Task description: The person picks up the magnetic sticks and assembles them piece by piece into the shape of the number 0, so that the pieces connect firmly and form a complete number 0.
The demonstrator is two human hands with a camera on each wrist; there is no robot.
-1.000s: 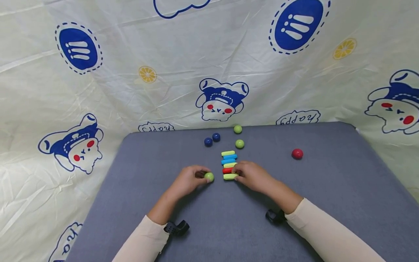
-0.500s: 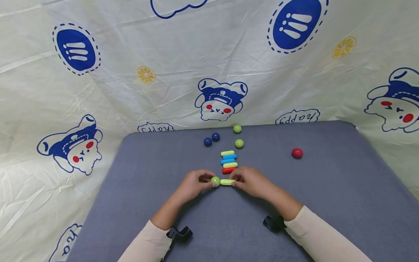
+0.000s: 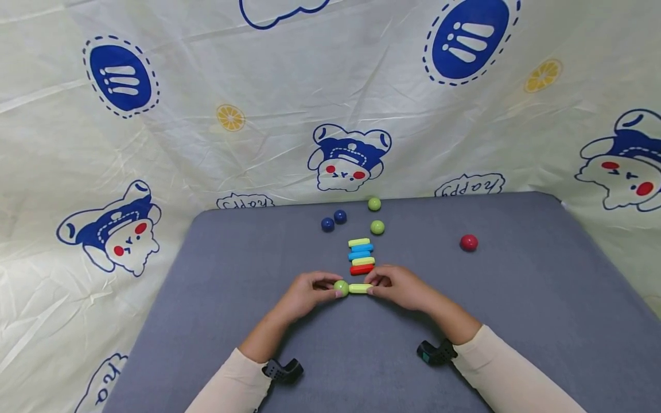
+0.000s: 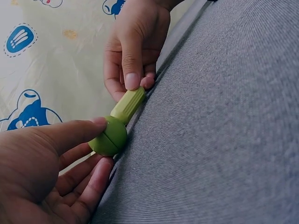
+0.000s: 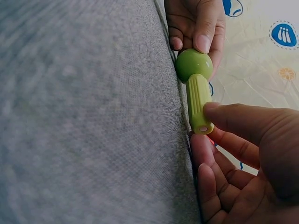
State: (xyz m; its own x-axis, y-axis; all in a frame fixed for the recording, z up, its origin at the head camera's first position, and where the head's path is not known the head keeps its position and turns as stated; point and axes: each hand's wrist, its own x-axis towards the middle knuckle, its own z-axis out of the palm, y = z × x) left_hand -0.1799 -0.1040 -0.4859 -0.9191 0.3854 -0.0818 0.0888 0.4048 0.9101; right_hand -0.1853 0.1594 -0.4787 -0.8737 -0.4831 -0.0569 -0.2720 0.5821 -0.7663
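One glossy green ball (image 3: 340, 287), apart a second ago, now touches one end of a ridged yellow-green rod (image 3: 358, 288) at the grey cloth-covered table (image 3: 351, 355), so joining seems under way. Facing each other, the left hand (image 3: 303, 293) pinches the ball, the right hand (image 3: 401, 288) the rod's other end, thumbs opposing fingers.

A green ball (image 5: 192, 66) touches one end of a yellow-green stick (image 5: 197, 100).
The right hand (image 5: 257, 177) pinches the stick near its other end; the left hand (image 5: 198, 23) holds the ball; grey fabric (image 5: 93, 116) spreads alongside.
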